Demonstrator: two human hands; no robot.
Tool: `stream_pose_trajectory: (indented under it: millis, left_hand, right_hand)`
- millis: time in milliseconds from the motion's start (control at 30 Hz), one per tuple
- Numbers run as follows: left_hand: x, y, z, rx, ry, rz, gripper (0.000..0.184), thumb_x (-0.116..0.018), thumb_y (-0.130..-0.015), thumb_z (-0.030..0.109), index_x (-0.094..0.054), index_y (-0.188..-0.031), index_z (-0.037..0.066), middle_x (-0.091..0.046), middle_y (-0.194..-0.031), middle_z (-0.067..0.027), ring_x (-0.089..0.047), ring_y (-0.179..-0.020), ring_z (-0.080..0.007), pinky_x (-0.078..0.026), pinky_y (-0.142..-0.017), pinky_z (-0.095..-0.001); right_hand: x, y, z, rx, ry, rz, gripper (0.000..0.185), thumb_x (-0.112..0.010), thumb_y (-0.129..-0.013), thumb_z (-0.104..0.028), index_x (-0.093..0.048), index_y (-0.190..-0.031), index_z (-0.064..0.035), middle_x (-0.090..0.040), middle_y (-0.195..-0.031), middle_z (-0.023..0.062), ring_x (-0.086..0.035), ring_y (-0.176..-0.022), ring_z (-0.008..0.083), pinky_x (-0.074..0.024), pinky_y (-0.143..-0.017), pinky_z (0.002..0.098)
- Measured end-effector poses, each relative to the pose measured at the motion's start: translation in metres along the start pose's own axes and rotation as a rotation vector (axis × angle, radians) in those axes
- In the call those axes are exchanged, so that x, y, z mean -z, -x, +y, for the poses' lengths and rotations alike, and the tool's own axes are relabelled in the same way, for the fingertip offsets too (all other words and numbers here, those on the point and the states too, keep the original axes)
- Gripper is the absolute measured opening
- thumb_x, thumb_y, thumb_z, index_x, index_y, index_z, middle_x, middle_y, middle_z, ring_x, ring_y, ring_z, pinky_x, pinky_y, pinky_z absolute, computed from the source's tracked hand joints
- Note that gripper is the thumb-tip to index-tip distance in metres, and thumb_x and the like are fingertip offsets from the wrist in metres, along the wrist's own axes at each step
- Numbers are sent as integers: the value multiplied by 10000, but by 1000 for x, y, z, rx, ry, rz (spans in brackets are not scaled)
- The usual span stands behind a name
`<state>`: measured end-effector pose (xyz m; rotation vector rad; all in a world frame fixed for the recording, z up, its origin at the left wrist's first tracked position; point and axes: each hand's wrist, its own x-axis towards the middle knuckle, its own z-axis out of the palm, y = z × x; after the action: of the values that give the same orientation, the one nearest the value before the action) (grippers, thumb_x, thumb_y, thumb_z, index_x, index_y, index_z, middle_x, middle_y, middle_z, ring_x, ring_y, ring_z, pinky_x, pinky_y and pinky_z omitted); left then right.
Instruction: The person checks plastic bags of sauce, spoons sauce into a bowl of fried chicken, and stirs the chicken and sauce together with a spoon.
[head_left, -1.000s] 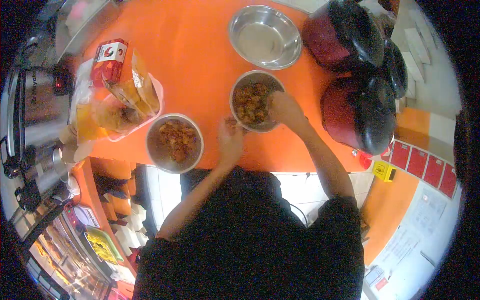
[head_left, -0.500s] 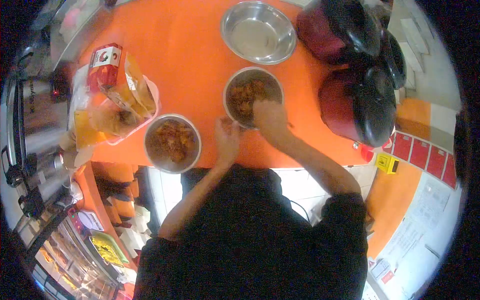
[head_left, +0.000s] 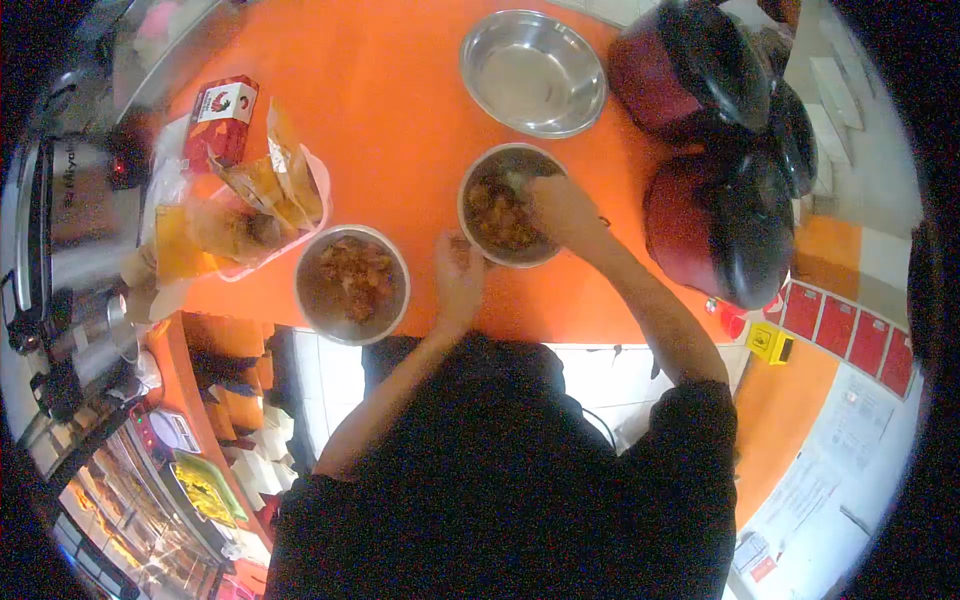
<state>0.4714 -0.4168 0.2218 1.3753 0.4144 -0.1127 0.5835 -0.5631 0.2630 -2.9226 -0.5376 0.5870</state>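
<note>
A round metal bowl [head_left: 508, 262] of brown, saucy food pieces [head_left: 500, 215] stands on the orange table in front of me. My right hand [head_left: 562, 212] reaches into it from the right, fingers bent down and closed at the food. What they grip is hidden. My left hand [head_left: 460, 280] is at the bowl's lower left, its fingers curled in and the thumb side close to the rim. Brown smears show near its fingertips; whether it holds anything I cannot make out. A second metal bowl [head_left: 402, 300] with similar reddish-brown pieces [head_left: 352, 278] sits left of my left hand.
An oval steel basin [head_left: 535, 75] stands farther back. To the right are dark red pots [head_left: 690, 215] with black lids. At left, a pink basket [head_left: 320, 185] holds opened yellow packets [head_left: 185, 240], beside a red carton [head_left: 222, 120]. The table's front edge is close to my body.
The view has shifted slightly, so the table things appear a little farther right and lower. My right hand has stayed in the bowl and moved slightly among the pieces; my left remains beside the rim.
</note>
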Motion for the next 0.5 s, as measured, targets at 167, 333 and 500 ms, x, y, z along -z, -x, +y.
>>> stream_pose_trajectory:
  millis: [167,333,500]
  left_hand:
    - [7,-5,-34,-6,-151,0,174,-480,-897,20,-435,-1065,3,-507,-1028,-112,-561,-916,-181,-544,-747,-309]
    - [1,-3,-21,-39,-66,5,175,-479,-912,48,-433,-1072,-7,-504,-1025,-113,-558,-912,-179,-535,-764,-320]
    - [-1,0,-9,103,14,-4,162,-478,-915,57,-439,-1059,-7,-515,-1005,-110,-561,-908,-174,-530,-741,-306]
  right_hand:
    - [7,35,-8,-57,55,-12,161,-487,-830,-122,-627,-780,-63,-646,-734,164,-648,-652,320,-518,-539,434]
    - [3,64,-41,-104,124,-58,167,-529,-824,-148,-658,-754,-66,-656,-705,143,-665,-638,288,-530,-533,411]
    - [-15,24,-32,-104,142,103,156,-509,-825,-116,-642,-754,-78,-647,-665,136,-657,-610,279,-519,-513,400]
